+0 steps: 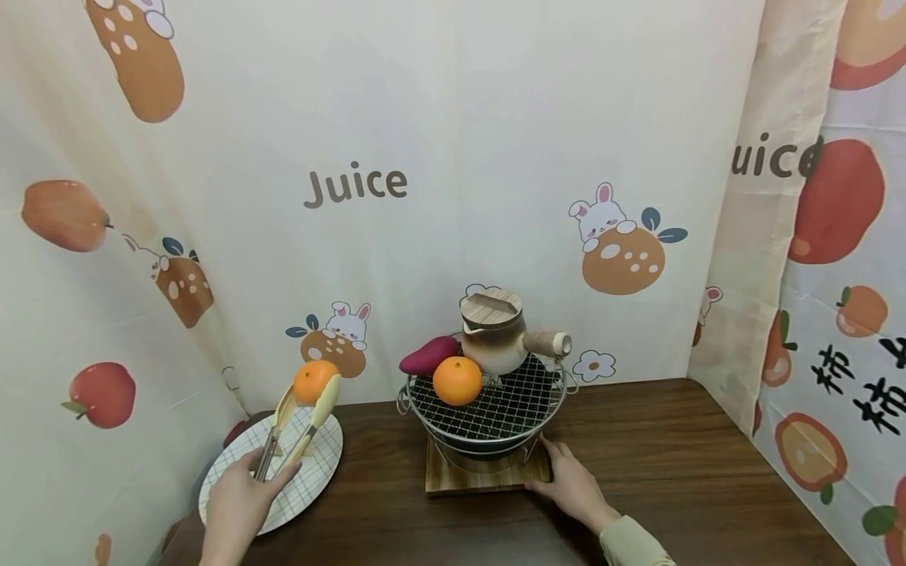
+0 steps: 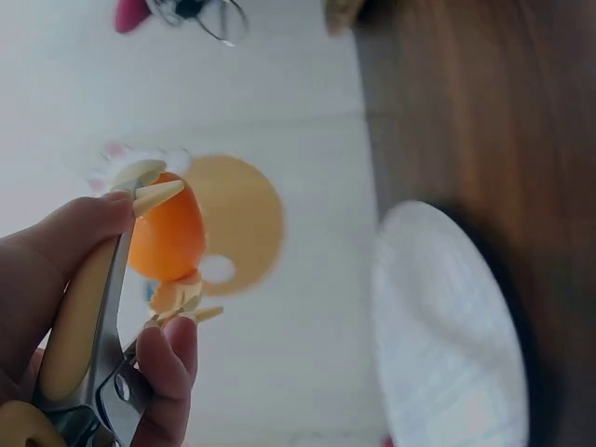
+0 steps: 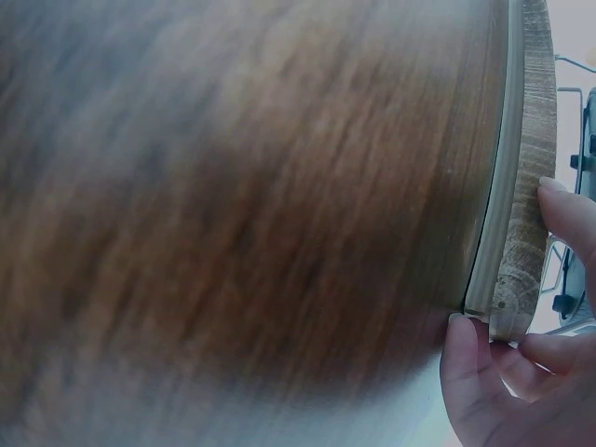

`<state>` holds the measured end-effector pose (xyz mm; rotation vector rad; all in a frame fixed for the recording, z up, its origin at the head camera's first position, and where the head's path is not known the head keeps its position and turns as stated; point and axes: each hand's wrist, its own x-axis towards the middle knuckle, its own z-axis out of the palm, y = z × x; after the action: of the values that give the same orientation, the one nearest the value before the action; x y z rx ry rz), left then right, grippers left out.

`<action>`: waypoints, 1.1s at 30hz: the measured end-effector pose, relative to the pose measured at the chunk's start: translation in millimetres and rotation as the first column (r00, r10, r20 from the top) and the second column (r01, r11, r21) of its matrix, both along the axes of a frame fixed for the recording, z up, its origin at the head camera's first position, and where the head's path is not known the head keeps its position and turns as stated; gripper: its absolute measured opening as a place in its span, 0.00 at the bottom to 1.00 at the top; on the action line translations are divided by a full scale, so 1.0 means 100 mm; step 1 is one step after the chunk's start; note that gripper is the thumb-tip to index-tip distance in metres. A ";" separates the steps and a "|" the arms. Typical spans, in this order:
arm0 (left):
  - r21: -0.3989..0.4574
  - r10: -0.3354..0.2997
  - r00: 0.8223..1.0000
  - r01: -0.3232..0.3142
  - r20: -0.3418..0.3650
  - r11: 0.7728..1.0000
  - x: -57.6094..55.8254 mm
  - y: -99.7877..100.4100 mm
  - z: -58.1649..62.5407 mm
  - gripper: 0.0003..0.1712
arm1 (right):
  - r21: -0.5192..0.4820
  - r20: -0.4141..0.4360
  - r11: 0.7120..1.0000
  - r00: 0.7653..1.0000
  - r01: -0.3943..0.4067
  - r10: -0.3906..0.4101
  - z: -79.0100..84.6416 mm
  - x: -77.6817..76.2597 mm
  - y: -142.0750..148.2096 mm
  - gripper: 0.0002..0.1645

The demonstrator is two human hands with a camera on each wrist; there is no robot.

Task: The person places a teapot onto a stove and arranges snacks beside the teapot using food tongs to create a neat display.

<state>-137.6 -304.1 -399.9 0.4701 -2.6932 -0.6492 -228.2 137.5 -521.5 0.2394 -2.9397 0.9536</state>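
My left hand (image 1: pixel 239 499) grips a pair of tongs (image 1: pixel 266 457) with metal arms and cream tips. Between the tips an orange (image 1: pixel 311 384) is pinched, held above a white checked plate (image 1: pixel 322 469) on the left. In the left wrist view the orange (image 2: pixel 169 231) hangs off to the side of the plate (image 2: pixel 447 335). My right hand (image 1: pixel 573 483) holds the front right corner of a square wooden board (image 1: pixel 488 483), with fingers and thumb at its edge. A round grill with a black wire mesh (image 1: pixel 506 413) stands on that board.
On the mesh sit a second orange (image 1: pixel 458 382), a purple sweet potato (image 1: pixel 429 356) and a teapot (image 1: pixel 499 354) with a wooden lid and side handle. A dark wooden table (image 1: pixel 665 464) lies beneath. Printed curtains (image 1: pixel 453 157) hang behind and at both sides.
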 end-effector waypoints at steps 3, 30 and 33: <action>0.004 -0.028 0.999 0.028 -0.021 1.000 0.02 0.10 0.11 0.45 | -0.002 -0.002 1.000 1.000 0.000 0.000 0.01 0.00 0.00 0.54; 0.058 -0.178 0.977 0.186 -0.115 0.981 0.22 0.87 0.56 0.41 | -0.012 -0.004 1.000 1.000 0.004 -0.004 0.03 0.02 -0.01 0.55; 0.052 -0.205 0.971 0.213 -0.123 0.976 0.24 0.95 0.58 0.41 | -0.009 -0.010 1.000 1.000 0.001 -0.001 0.03 0.03 -0.01 0.55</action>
<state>-113.3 -209.0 -341.7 0.1580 -2.6370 -0.7980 -225.5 136.8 -518.6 0.2412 -2.9249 0.9625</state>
